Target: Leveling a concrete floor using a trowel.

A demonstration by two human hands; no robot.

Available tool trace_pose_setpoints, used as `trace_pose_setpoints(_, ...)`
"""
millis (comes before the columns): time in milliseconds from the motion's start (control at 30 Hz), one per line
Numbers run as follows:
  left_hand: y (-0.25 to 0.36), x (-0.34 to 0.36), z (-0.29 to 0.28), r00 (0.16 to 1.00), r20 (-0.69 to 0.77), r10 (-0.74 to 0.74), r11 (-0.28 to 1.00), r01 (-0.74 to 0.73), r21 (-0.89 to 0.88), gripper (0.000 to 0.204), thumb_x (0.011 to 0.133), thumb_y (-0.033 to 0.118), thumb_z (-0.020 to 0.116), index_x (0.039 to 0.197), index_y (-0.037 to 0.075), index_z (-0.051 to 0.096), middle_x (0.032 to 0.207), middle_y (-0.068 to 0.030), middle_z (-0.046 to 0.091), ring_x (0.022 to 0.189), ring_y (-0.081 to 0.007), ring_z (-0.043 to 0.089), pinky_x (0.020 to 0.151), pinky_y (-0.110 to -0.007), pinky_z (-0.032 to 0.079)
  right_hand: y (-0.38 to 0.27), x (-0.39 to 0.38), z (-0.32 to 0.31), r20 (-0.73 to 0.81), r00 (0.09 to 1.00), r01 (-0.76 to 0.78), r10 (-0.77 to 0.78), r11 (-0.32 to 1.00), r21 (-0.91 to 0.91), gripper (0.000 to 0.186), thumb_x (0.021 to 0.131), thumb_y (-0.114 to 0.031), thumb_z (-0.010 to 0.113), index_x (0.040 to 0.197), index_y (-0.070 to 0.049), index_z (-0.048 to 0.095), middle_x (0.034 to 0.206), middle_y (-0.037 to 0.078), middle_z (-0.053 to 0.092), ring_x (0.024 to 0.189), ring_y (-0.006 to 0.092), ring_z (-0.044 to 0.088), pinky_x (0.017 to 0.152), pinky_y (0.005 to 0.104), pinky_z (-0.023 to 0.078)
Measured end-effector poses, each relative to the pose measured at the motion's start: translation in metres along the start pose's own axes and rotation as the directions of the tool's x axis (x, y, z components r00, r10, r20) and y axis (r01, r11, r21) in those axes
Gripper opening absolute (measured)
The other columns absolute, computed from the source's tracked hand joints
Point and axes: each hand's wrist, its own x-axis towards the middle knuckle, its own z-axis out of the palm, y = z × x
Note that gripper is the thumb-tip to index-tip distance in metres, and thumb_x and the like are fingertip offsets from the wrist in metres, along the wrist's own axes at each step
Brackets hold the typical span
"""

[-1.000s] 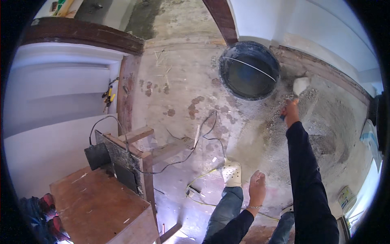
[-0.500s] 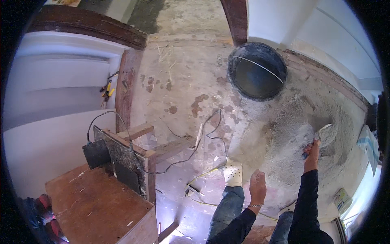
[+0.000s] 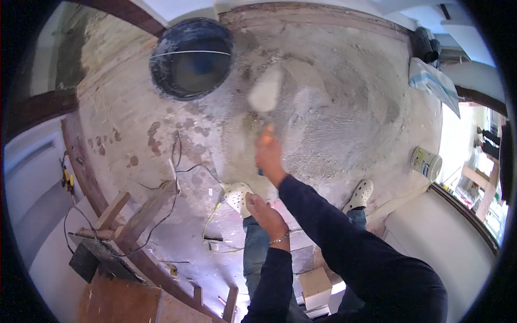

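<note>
A black bucket (image 3: 163,76) holds murky liquid (image 3: 195,78). Beside it, the right hand (image 3: 270,153) grips a blurred trowel (image 3: 265,94) above grey powder (image 3: 347,126) on the floor (image 3: 121,105). The left hand (image 3: 267,217), loosely uncurled and empty, is near a clog (image 3: 235,195). A pale tub's (image 3: 425,163) contents are hidden.

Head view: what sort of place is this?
Probably a room under building or renovation work: loose grey mix spread over the stained floor, a large black bucket beside it, and a motion-blurred trowel in the right hand.
</note>
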Motion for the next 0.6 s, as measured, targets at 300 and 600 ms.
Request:
trace_pose_setpoints(300, -0.048, -0.017, 0.008, 0.995, 0.099, 0.01, 1.0, -0.008, -0.021, 0.057, 0.093, 0.045, 0.045, 0.137, 0.01, 0.035, 0.134, -0.0095, 0.042, 0.118, -0.0263, 0.044, 0.09, -0.039, 0.039, 0.007, 0.1, 0.008, 0.022, 0.995, -0.099, 0.102, 0.99, -0.1, 0.036, 0.08, -0.028, 0.065, 0.09, 0.006, 0.058, 0.078, 0.024, 0.065, 0.069, 0.0381, 0.065, 0.064, 0.0465, 0.051)
trace_pose_setpoints(600, -0.047, -0.011, -0.001, 0.996, 0.062, -0.059, 0.995, 0.064, -0.081, 0.054, 0.092, 0.041, 0.047, 0.135, 0.01, 0.038, 0.129, -0.0057, 0.047, 0.11, -0.0204, 0.047, 0.083, -0.035, 0.04, 0.006, 0.066, -0.109, 0.139, 0.898, -0.436, 0.419, 0.795, 0.421, 0.031, 0.087, -0.033, 0.065, 0.08, -0.01, 0.046, 0.058, 0.001, 0.048, 0.043, 0.0147, 0.048, 0.038, 0.0318, 0.04)
